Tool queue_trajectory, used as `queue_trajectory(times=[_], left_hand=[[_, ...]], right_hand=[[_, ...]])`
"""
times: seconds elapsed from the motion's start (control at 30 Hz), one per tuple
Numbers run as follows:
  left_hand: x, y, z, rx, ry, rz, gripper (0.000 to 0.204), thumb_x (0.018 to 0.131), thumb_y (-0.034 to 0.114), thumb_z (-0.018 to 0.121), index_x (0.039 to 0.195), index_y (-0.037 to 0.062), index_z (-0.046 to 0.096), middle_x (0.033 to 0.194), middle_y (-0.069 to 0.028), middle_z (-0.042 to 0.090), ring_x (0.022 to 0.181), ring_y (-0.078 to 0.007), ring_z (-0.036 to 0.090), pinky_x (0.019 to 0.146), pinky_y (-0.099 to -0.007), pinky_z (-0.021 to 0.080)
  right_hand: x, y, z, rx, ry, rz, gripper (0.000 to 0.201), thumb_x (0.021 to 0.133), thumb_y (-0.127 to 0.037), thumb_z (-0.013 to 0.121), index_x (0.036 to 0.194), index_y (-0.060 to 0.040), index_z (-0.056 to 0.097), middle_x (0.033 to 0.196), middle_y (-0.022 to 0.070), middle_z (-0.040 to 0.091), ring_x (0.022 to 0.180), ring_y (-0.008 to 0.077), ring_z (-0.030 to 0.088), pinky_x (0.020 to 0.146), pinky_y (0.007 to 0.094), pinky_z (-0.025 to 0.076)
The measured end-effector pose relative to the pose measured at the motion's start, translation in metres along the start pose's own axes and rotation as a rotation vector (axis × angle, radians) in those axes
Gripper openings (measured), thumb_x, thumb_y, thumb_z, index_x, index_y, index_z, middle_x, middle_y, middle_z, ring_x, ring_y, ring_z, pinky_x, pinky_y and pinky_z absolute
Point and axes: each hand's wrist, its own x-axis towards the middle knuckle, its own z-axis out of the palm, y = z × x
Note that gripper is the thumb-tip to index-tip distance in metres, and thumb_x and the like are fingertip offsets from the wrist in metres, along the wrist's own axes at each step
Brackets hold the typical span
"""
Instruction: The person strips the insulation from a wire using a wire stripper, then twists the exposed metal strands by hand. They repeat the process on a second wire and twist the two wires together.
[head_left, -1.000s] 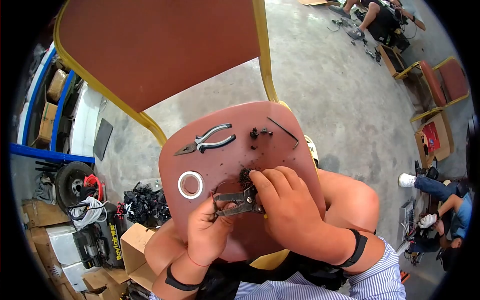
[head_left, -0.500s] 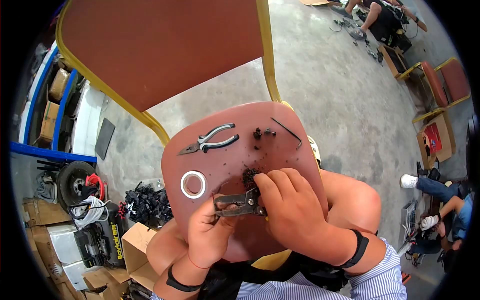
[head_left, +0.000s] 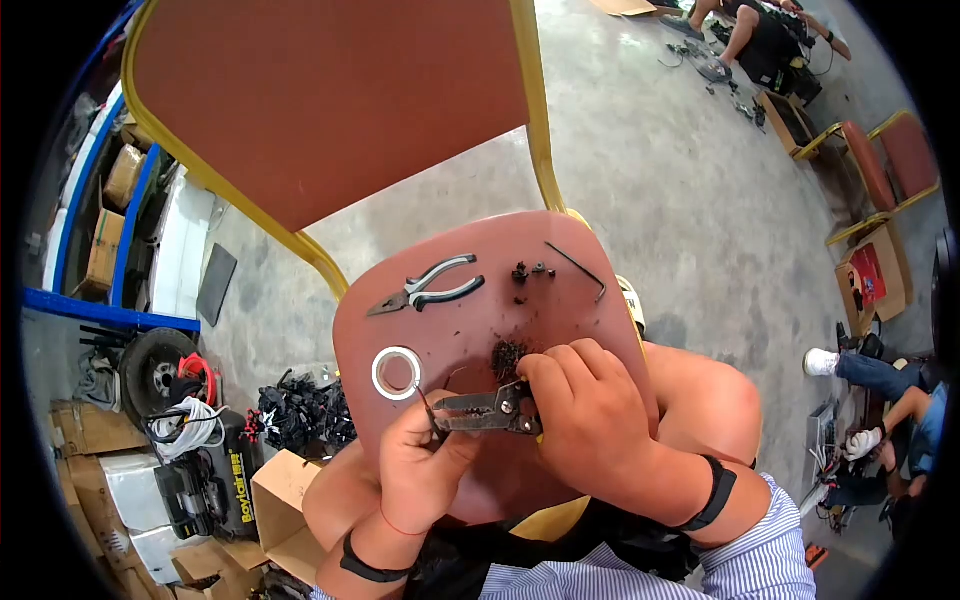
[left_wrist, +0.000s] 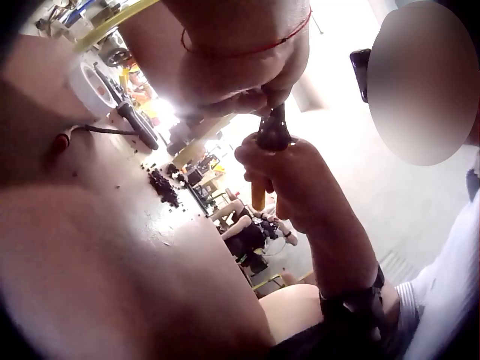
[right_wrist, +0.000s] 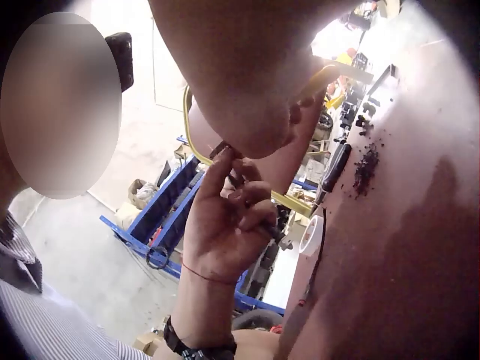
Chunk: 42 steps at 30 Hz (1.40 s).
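Over the seat of a red-brown chair [head_left: 560, 470], my right hand [head_left: 600, 415] grips wire strippers [head_left: 487, 411] with a dark metal head. Their yellow handle [left_wrist: 258, 196] shows below the fist in the left wrist view. My left hand [head_left: 420, 455] pinches a thin dark cable [head_left: 424, 398] beside the tool's tip; fingers hide most of it. In the right wrist view, a dark end piece [right_wrist: 285, 244] sticks out from the left fingers. A heap of small black scraps [head_left: 508, 357] lies just beyond the strippers.
On the seat lie grey-handled pliers [head_left: 430, 288], a white tape roll [head_left: 397, 373], a hex key [head_left: 577, 270], small black parts [head_left: 530, 271] and a dark cable with a reddish end [right_wrist: 321, 259]. The chair's backrest [head_left: 340, 100] rises beyond. An open carton [head_left: 285, 495] stands at left.
The strippers' jaws stood apart a second ago and are now nearly together. The left hand stays beside the tool's tip. The whole view has shifted slightly, with more of the scrap heap visible.
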Motion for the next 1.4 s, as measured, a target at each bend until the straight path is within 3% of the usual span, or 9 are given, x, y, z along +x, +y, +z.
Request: queue_trajectory(times=[0.47, 0.6, 0.87, 0.97, 1.07, 1.4], left_hand=[[0.004, 0.001, 0.001, 0.017, 0.060, -0.081, 0.002, 0.098, 0.002, 0.065, 0.099, 0.0040, 0.066, 0.079, 0.0086, 0.054, 0.068, 0.0009, 0.045, 0.060, -0.0178, 0.036], [0.006, 0.003, 0.002, 0.025, 0.074, -0.092, 0.004, 0.097, 0.000, 0.065, 0.099, 0.0035, 0.066, 0.080, 0.0070, 0.056, 0.069, 0.0001, 0.047, 0.060, -0.0180, 0.037], [0.006, 0.004, -0.001, 0.048, 0.040, -0.051, 0.015, 0.089, -0.011, 0.064, 0.099, 0.0004, 0.065, 0.095, 0.0009, 0.063, 0.085, -0.0056, 0.057, 0.075, -0.0216, 0.047], [0.007, 0.002, -0.001, 0.053, 0.031, -0.023, 0.019, 0.087, -0.013, 0.064, 0.100, 0.0006, 0.064, 0.095, 0.0010, 0.062, 0.085, -0.0054, 0.057, 0.076, -0.0219, 0.047], [0.007, 0.001, -0.002, 0.057, 0.018, -0.008, 0.022, 0.085, -0.014, 0.064, 0.101, 0.0008, 0.062, 0.095, 0.0013, 0.062, 0.085, -0.0054, 0.057, 0.076, -0.0221, 0.048], [0.004, -0.002, 0.003, 0.060, 0.076, -0.005, 0.026, 0.082, -0.015, 0.064, 0.101, 0.0026, 0.062, 0.092, 0.0035, 0.061, 0.082, -0.0037, 0.055, 0.072, -0.0205, 0.045]], right_hand=[[-0.004, 0.002, 0.005, -0.069, 0.015, -0.050, 0.011, 0.078, -0.010, 0.061, 0.086, -0.0080, 0.056, 0.076, 0.0050, 0.052, 0.071, 0.0211, 0.054, 0.059, 0.0331, 0.043], [-0.007, 0.001, 0.005, -0.062, 0.014, -0.057, 0.016, 0.080, -0.012, 0.061, 0.095, -0.0053, 0.059, 0.080, 0.0049, 0.055, 0.075, 0.0206, 0.056, 0.063, 0.0327, 0.044], [-0.009, -0.004, 0.004, -0.087, -0.033, -0.016, 0.033, 0.086, -0.014, 0.061, 0.116, 0.0004, 0.061, 0.104, 0.0099, 0.063, 0.097, 0.0244, 0.060, 0.079, 0.0376, 0.046], [-0.010, -0.004, 0.004, -0.105, -0.034, -0.008, 0.036, 0.086, -0.014, 0.061, 0.118, 0.0007, 0.061, 0.107, 0.0114, 0.063, 0.099, 0.0260, 0.059, 0.082, 0.0382, 0.046], [-0.009, -0.009, 0.000, -0.066, -0.058, 0.046, 0.042, 0.081, -0.007, 0.066, 0.122, 0.0009, 0.061, 0.110, 0.0150, 0.066, 0.104, 0.0329, 0.062, 0.084, 0.0420, 0.046], [-0.010, -0.013, 0.001, -0.025, -0.113, 0.078, 0.045, 0.080, -0.007, 0.067, 0.124, 0.0023, 0.059, 0.110, 0.0155, 0.064, 0.104, 0.0328, 0.061, 0.084, 0.0421, 0.046]])
